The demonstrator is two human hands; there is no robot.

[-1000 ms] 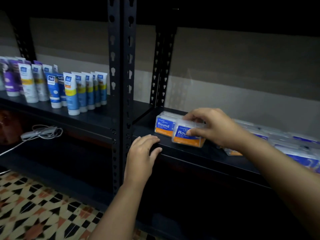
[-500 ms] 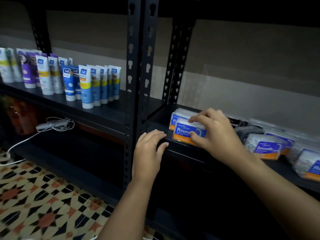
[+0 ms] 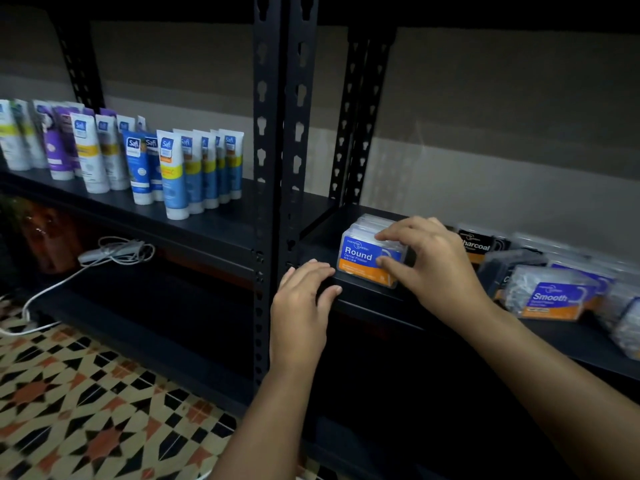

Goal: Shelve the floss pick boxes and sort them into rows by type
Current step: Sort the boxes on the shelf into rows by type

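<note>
Right hand (image 3: 433, 268) is pinching the clear blue-and-orange "Round" floss box (image 3: 369, 259); left hand (image 3: 304, 296), fingers relaxed, is resting on the black shelf edge (image 3: 363, 296). Advisable: squaring it flush with the boxes behind (label forward).

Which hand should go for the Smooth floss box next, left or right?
Right. The right hand grips the Round box, nearer the Smooth box; the left hand rests on the shelf edge, farther away.

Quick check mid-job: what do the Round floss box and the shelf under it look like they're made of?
Round floss box: apparently clear rigid plastic with a glossy blue-and-orange printed label; the case edges look see-through. Shelf: likely painted metal, matte black; its upright post has punched keyhole slots, typical of steel racking.
</note>
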